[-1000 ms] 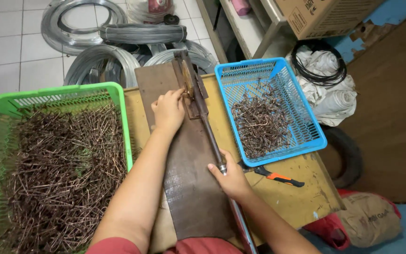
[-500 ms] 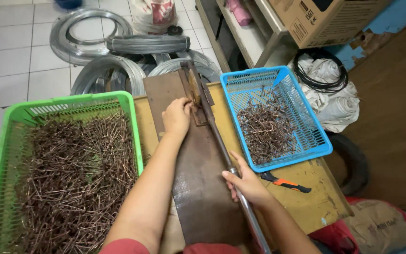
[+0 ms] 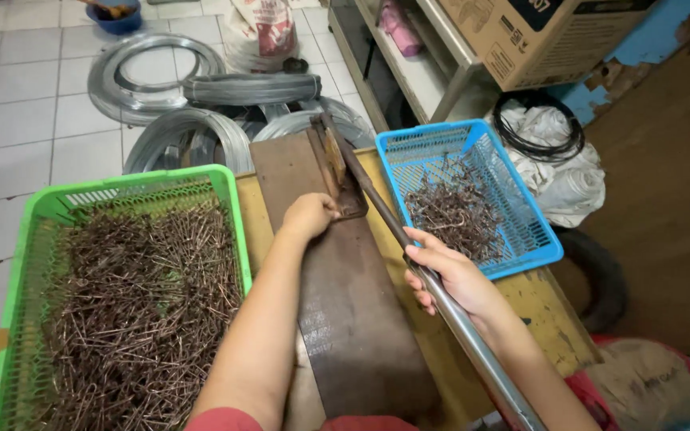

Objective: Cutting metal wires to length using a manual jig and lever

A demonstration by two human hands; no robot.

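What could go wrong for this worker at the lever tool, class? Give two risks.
The left hand rests right beside the metal head where the long lever pivots, so fingers could get pinched. The right hand grips the bare lever; a slip might knock the nearby blue basket of bent wire pieces.

Right hand (image 3: 449, 275) around lever handle (image 3: 473, 343)

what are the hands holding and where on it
The right hand grips the long grey metal lever bar about midway along. The left hand rests at the rusty bending jig; any grasp there cannot be told.
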